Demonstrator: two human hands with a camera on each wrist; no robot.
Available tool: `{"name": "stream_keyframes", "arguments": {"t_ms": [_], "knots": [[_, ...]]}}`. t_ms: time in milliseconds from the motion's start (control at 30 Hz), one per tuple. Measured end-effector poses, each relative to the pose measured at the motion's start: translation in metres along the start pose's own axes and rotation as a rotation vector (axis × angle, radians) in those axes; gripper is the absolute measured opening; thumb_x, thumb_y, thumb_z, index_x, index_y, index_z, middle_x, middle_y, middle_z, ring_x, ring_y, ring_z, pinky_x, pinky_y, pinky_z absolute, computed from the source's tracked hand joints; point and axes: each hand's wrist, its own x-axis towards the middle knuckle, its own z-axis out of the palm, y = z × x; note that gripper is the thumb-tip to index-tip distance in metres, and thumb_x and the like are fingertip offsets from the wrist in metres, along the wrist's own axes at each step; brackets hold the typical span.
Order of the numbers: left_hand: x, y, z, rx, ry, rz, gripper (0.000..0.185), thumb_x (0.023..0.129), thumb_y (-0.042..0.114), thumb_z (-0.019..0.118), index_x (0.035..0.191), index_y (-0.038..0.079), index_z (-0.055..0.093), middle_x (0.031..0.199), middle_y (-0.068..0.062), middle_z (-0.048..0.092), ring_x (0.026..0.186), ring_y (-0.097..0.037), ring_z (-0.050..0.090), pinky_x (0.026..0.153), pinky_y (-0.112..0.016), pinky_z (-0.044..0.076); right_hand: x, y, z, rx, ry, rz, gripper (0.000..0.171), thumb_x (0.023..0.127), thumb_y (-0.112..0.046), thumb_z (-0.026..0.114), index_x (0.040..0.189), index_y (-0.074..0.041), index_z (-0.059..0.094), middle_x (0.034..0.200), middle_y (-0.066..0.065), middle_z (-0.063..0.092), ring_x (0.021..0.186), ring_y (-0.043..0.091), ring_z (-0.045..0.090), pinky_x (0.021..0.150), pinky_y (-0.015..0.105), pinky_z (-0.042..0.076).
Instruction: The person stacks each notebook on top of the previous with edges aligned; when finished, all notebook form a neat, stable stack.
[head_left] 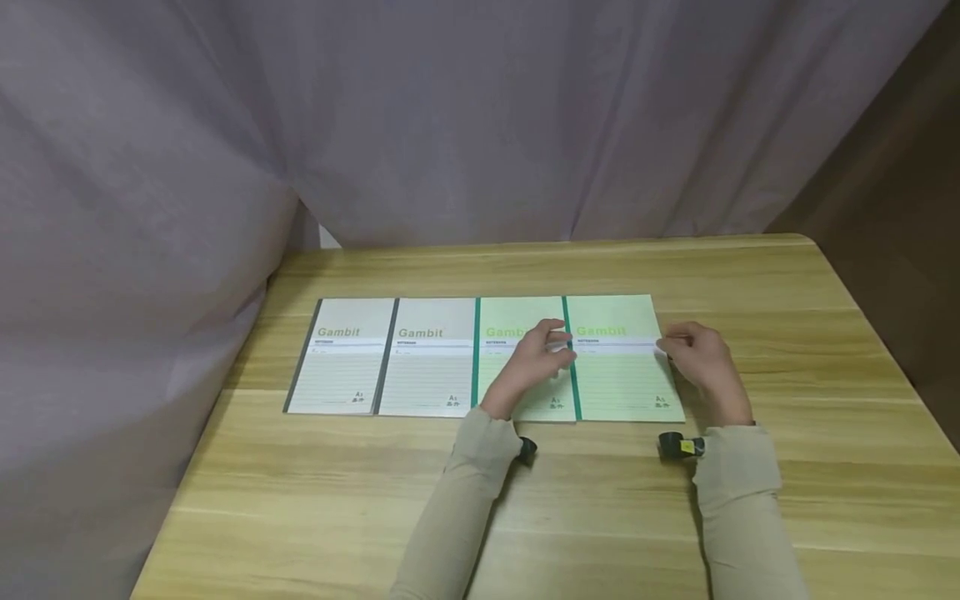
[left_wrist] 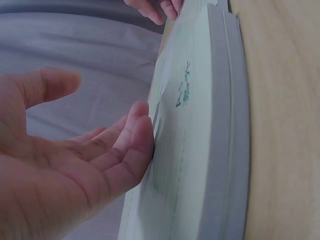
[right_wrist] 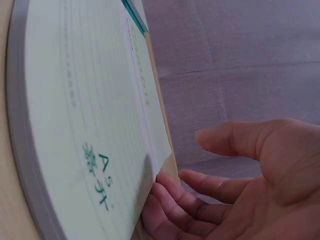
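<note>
Two light green notebooks with dark green spines lie side by side on the table. My left hand (head_left: 534, 358) is over the inner green notebook (head_left: 517, 308), its fingertips near the spine of the outer green notebook (head_left: 622, 383). In the left wrist view, the thumb (left_wrist: 55, 85) stands apart from loosely bent fingers, which seem to touch a green cover. At the right edge of the outer notebook is my right hand (head_left: 705, 367). Its fingertips (right_wrist: 165, 200) meet that edge in the right wrist view, with the thumb raised away from the cover.
Left of the green notebooks, a white notebook (head_left: 431, 379) and another white notebook (head_left: 337, 375), both grey-spined, continue the row. They lie on a wood-grain table (head_left: 315, 500). A grey curtain (head_left: 450, 125) hangs behind the table and along its left side.
</note>
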Motion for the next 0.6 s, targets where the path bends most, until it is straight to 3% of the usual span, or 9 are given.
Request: {"name": "stream_keyframes", "arguments": {"t_ms": [133, 300, 600], "knots": [[0.001, 0.0, 0.001, 0.0, 0.007, -0.015, 0.06, 0.097, 0.011, 0.06, 0.152, 0.0, 0.037, 0.143, -0.017, 0.055, 0.121, -0.028, 0.061, 0.083, -0.035, 0.055, 0.002, 0.003, -0.001, 0.051, -0.025, 0.054, 0.059, 0.103, -0.02, 0.052, 0.146, 0.016, 0.035, 0.138, 0.038, 0.045, 0.118, 0.044, 0.051, 0.086, 0.036, 0.05], [0.001, 0.001, 0.001, 0.033, 0.022, -0.026, 0.058, 0.098, 0.01, 0.058, 0.152, 0.001, 0.038, 0.142, -0.017, 0.055, 0.125, -0.029, 0.057, 0.081, -0.033, 0.056, 0.005, 0.006, -0.001, 0.169, -0.032, 0.142, 0.062, 0.097, -0.011, 0.058, 0.146, 0.018, 0.033, 0.14, 0.037, 0.045, 0.112, 0.035, 0.054, 0.076, 0.025, 0.053], [0.002, 0.0, 0.002, 0.07, -0.013, -0.035, 0.058, 0.099, 0.014, 0.057, 0.153, 0.003, 0.038, 0.146, -0.016, 0.053, 0.134, -0.029, 0.051, 0.089, -0.033, 0.054, 0.007, 0.012, 0.001, 0.157, -0.015, 0.178, 0.045, 0.094, 0.001, 0.056, 0.134, 0.019, 0.049, 0.129, 0.033, 0.053, 0.106, 0.031, 0.054, 0.069, 0.021, 0.05]]}}
